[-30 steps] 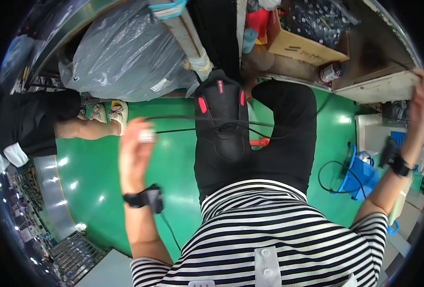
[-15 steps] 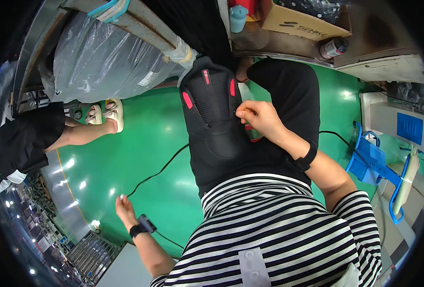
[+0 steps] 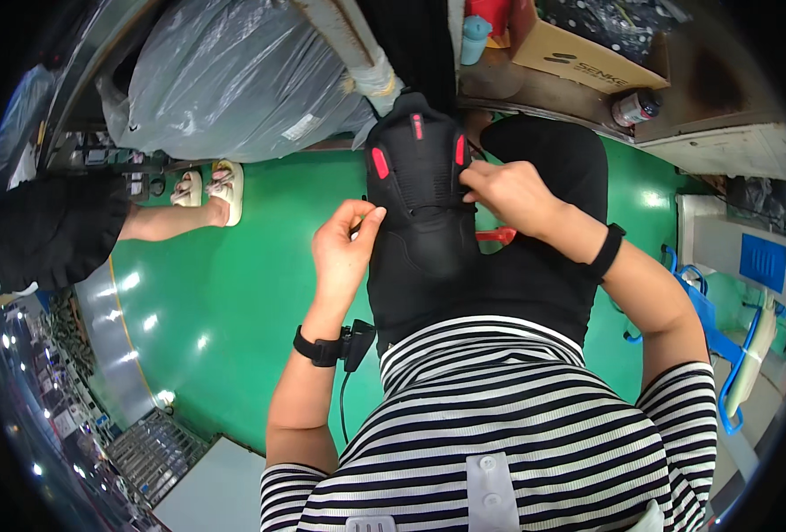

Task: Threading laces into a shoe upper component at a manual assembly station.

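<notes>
A black shoe [image 3: 424, 191] with red patches and a ribbed middle lies over my left thigh. My right hand [image 3: 504, 193] is at its right edge, thumb and fingers pinched together. What they hold, if anything, is too small to make out. Just left of the shoe is my left hand [image 3: 347, 241], its thumb and forefinger pressed together near the shoe's side. Whatever might be between those fingertips does not show. Below the right hand, a red piece [image 3: 497, 236] shows between my thighs.
A large grey plastic-wrapped bundle [image 3: 233, 80] stands at far left beside a metal post [image 3: 344, 40]. At far right, a shelf bears a cardboard box [image 3: 579, 62], a blue cup [image 3: 475, 40] and a dark jar [image 3: 636, 107]. Another person's leg [image 3: 176, 222] is at left.
My left hand has come from low on the left, up and inward to the shoe's left side. My right hand stays at the right edge, slightly farther up. The whole view has shifted.
</notes>
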The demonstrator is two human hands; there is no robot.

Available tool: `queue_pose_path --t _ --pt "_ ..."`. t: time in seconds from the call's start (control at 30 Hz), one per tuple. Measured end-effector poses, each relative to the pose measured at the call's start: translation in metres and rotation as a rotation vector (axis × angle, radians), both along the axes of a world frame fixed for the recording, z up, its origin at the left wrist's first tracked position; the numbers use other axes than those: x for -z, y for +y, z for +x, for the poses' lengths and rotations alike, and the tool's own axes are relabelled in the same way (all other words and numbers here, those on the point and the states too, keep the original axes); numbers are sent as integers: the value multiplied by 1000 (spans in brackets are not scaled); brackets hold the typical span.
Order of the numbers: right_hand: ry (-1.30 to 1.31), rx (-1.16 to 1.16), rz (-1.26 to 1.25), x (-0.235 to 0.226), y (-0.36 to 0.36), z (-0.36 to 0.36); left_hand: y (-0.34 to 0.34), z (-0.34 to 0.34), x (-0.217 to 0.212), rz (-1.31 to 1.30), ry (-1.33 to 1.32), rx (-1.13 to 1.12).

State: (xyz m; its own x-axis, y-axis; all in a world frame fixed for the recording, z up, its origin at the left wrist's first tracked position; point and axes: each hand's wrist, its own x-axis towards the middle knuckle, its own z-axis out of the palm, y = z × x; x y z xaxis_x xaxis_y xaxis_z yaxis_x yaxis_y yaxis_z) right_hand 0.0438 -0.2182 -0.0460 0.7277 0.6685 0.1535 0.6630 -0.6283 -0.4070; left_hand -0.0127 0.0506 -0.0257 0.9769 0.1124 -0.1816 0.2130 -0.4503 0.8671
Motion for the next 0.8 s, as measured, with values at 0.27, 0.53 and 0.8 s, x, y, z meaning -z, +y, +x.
queue_pose_path --t 0.27,0.53,0.8 --pt "-192 -112 33 -19 4 21 -17 -5 -1 235 -110 -31" --pt "-259 -463 -34 -14 16 54 -26 8 1 274 0 7" --pt "50 -480 -156 -7 26 59 -25 7 6 313 -73 -63"
